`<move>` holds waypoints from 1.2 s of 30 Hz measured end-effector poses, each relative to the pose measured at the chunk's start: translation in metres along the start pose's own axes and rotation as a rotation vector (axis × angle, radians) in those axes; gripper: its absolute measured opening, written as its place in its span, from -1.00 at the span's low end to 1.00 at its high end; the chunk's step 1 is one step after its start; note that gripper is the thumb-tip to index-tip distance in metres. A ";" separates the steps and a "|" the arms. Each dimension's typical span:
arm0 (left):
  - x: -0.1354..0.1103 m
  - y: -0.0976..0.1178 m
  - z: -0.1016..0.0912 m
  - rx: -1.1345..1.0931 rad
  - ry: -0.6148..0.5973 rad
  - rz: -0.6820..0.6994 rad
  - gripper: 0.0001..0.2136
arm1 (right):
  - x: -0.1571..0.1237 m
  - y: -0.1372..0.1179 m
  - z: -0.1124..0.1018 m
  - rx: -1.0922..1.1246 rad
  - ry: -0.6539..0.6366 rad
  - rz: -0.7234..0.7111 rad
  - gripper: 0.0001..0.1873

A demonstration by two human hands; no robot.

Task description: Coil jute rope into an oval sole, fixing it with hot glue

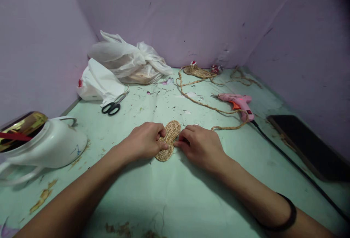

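A flat woven piece of coiled jute rope (168, 137), shaped like a small sole, lies on the pale green table (169, 198). My left hand (144, 141) grips its left edge with curled fingers. My right hand (199, 145) pinches its right edge, fingers bent. A loose jute rope (203, 105) trails from near my right hand toward the back of the table.
A pink glue gun (237, 103) with a black cord lies to the right. Black scissors (113, 106) and white plastic bags (123, 65) sit at the back left. A white pot (41, 145) stands at left, and a dark flat slab (308, 145) at right.
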State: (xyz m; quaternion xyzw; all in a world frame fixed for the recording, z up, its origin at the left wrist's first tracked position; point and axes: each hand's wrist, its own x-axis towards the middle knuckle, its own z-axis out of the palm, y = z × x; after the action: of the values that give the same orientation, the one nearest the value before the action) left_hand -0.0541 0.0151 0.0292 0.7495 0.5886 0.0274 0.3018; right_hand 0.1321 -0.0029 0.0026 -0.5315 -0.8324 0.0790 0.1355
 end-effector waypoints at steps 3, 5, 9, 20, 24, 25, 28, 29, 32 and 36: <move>-0.001 -0.002 -0.001 -0.029 -0.017 0.033 -0.85 | -0.002 0.002 -0.004 0.047 -0.022 -0.001 -0.90; -0.002 -0.003 -0.002 -0.053 -0.035 0.059 -0.88 | -0.003 0.003 -0.004 0.070 -0.001 0.015 -0.90; -0.001 -0.002 -0.002 -0.087 -0.035 0.080 -0.89 | -0.005 0.004 -0.001 0.100 0.039 0.033 -0.88; -0.001 -0.004 -0.002 -0.114 -0.050 0.120 -0.85 | -0.007 0.004 -0.002 0.078 0.087 -0.042 -0.92; -0.002 -0.002 -0.004 -0.093 -0.064 0.127 -0.85 | -0.011 0.004 -0.001 0.153 0.118 -0.285 -0.98; -0.003 -0.001 -0.004 -0.083 -0.065 0.126 -0.85 | -0.012 0.004 -0.001 0.175 0.115 -0.333 -0.97; -0.005 0.001 -0.005 -0.071 -0.072 0.121 -0.86 | -0.012 0.004 0.003 0.237 0.090 -0.387 -0.95; -0.006 0.001 -0.006 -0.067 -0.078 0.121 -0.87 | -0.012 0.005 0.005 0.256 0.083 -0.386 -0.94; -0.008 -0.001 -0.007 -0.044 -0.110 0.144 -0.80 | -0.010 0.007 0.009 0.298 0.074 -0.376 -0.93; -0.009 -0.002 -0.009 -0.020 -0.123 0.153 -0.76 | -0.009 0.011 0.010 0.337 0.074 -0.367 -0.93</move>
State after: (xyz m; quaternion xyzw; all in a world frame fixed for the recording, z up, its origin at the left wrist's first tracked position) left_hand -0.0622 0.0112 0.0378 0.7895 0.5096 0.0101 0.3419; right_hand 0.1421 -0.0064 -0.0115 -0.3436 -0.8847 0.1712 0.2645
